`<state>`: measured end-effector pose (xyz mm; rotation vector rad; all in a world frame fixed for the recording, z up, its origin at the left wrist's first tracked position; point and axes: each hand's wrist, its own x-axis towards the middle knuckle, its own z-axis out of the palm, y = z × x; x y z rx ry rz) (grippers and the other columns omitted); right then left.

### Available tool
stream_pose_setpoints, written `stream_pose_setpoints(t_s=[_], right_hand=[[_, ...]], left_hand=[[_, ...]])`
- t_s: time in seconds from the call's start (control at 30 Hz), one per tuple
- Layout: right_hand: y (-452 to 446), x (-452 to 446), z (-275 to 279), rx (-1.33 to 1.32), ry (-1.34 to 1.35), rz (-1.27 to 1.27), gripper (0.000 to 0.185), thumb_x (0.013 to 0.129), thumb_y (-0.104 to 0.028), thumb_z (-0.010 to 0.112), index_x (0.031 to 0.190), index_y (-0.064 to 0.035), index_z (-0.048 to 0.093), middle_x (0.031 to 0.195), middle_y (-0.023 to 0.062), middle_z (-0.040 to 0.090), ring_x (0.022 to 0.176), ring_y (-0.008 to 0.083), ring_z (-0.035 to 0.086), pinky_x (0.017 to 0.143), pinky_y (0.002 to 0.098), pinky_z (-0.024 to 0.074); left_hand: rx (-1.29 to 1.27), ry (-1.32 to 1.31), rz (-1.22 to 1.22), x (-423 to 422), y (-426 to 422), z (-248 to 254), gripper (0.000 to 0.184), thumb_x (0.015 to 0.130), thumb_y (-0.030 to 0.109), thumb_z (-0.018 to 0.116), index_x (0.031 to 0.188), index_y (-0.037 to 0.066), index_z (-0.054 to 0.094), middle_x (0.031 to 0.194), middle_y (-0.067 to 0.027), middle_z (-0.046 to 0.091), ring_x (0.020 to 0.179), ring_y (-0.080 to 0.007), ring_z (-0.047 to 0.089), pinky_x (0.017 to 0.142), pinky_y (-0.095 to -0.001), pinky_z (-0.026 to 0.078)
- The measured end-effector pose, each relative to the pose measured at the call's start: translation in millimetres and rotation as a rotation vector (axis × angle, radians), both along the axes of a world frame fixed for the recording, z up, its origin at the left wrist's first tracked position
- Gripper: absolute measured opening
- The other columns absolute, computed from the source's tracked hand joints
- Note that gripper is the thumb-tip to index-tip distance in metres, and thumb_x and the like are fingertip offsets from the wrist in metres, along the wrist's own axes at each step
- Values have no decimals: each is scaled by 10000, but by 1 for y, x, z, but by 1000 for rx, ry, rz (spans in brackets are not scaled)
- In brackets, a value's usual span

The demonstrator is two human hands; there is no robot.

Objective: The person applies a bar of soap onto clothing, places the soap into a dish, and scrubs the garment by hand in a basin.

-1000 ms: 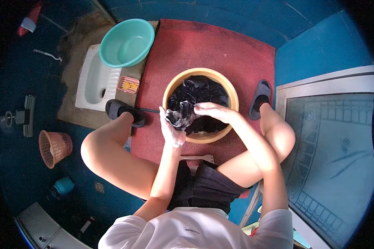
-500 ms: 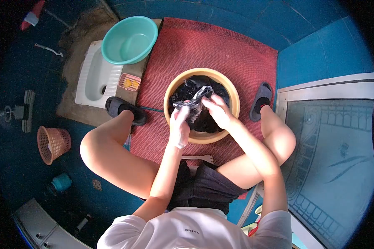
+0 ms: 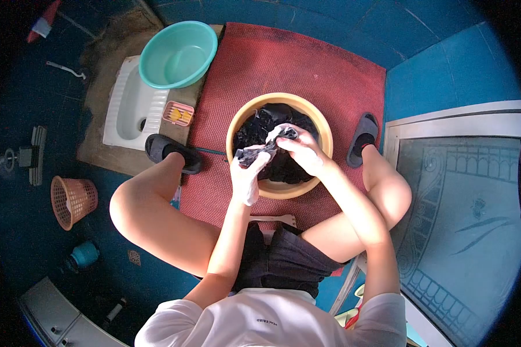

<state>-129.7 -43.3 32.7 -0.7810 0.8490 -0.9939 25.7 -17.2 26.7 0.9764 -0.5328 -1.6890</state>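
Observation:
A yellow basin [image 3: 324, 115] stands on the red mat between my feet, with dark wet clothes [image 3: 276, 113] heaped in it. Over the basin, a dark, bunched-up cloth streaked with white suds [image 3: 249, 155] stretches between both hands. My left hand [image 3: 248, 176] is closed round one end, suds on its fingers and wrist. The other end pokes out from my right hand [image 3: 301, 151], whose fingers are wrapped over it, also sudsy. What kind of garment the cloth is, I cannot make out.
A green basin [image 3: 205, 58] sits by the squat toilet [image 3: 113, 130], near a pink soap dish [image 3: 178, 113] with yellow pieces. An orange basket [image 3: 75, 199] stands at the left. A glass-paned door [image 3: 457, 220] is to the right. Red mat [image 3: 260, 58] covers the floor.
My right hand has turned and closed more over the cloth, shifting slightly left. My left hand has moved a little left and down. The cloth is bunched tighter between them.

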Motion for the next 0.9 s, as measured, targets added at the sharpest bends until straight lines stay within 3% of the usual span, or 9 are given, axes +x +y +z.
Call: stream_pose_setpoints(t_s=[0.2,0.23,0.27,0.37,0.53,0.83,0.9], right_hand=[[0,-1,16,-54,81,65,231,760,-24,587,982,-38,525,910,14,552,893,96,513,812,235,412],[0,1,22,-40,115,88,238,750,-21,594,976,-38,522,903,21,550,873,97,517,793,237,422],[-2,1,23,-80,314,156,238,716,-25,640,932,-41,541,886,13,558,840,76,515,769,235,424],[-4,1,25,-141,358,175,198,710,-25,648,883,-43,553,854,1,556,812,65,513,753,230,419],[-3,-1,19,-254,459,118,155,717,-40,636,847,-30,552,812,11,560,811,75,510,757,233,407],[-1,-2,24,-167,464,105,69,785,-65,571,832,-17,553,784,17,547,778,79,502,740,234,402],[-2,-2,23,-291,542,82,71,822,-86,533,826,-17,552,782,22,542,760,78,495,718,230,404]], left_hand=[[-73,-123,1,2,0,9,233,710,13,648,932,-17,586,851,-70,612,751,-107,572,707,-209,459],[-131,-248,-8,1,0,9,222,720,12,642,932,-22,586,849,-72,611,752,-104,571,710,-211,461],[-189,-372,-18,1,0,10,212,729,11,635,932,-26,587,847,-73,610,753,-101,570,713,-212,463],[-113,-292,27,1,-2,12,212,730,-9,630,936,-32,584,861,-69,608,765,-102,571,731,-218,463],[-144,-417,-54,-1,-1,19,222,872,186,485,930,-4,585,848,-36,587,754,-68,505,713,-192,399],[-281,-481,-180,5,-3,19,141,865,98,484,916,-14,552,892,-47,567,823,-78,494,767,-206,391],[-204,-402,-171,4,-3,21,120,852,88,506,895,-14,550,883,-45,572,809,-79,501,759,-205,397]])
